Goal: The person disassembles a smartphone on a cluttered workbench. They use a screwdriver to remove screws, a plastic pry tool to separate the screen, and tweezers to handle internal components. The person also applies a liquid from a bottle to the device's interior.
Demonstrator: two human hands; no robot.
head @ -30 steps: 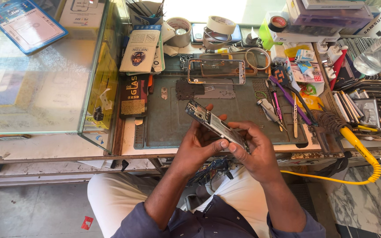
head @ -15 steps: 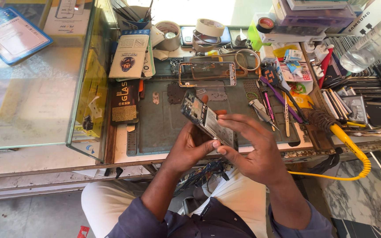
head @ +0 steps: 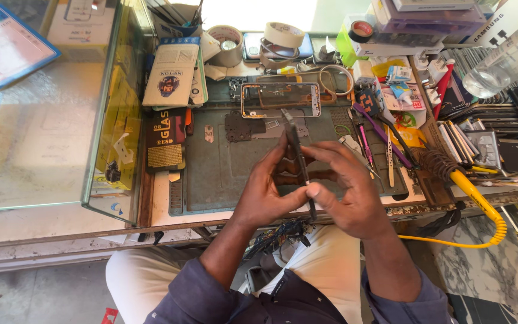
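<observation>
Both of my hands hold a dismantled phone [head: 297, 150] edge-on above the grey work mat [head: 223, 174]. My left hand [head: 265, 192] grips its left side with the fingers spread along it. My right hand [head: 346, 186] clasps the right side, thumb pressed near the lower end. The phone stands nearly upright, so only its thin edge shows. A phone frame [head: 280, 100] with a gold rim lies flat on the mat beyond my hands. A dark perforated plate [head: 239, 126] lies next to it.
A glass display case [head: 43, 132] stands on the left. Tape rolls [head: 284, 34], packets [head: 172, 72] and boxes crowd the back. Tweezers and screwdrivers [head: 367, 138] lie right of the mat, with a yellow-handled soldering iron [head: 463, 186] and its coiled cable. A plastic bottle [head: 505, 60] lies at the far right.
The phone has been turned from a slanted, face-up hold to a nearly upright, edge-on one. Both hands rose slightly over the mat and closed in around it.
</observation>
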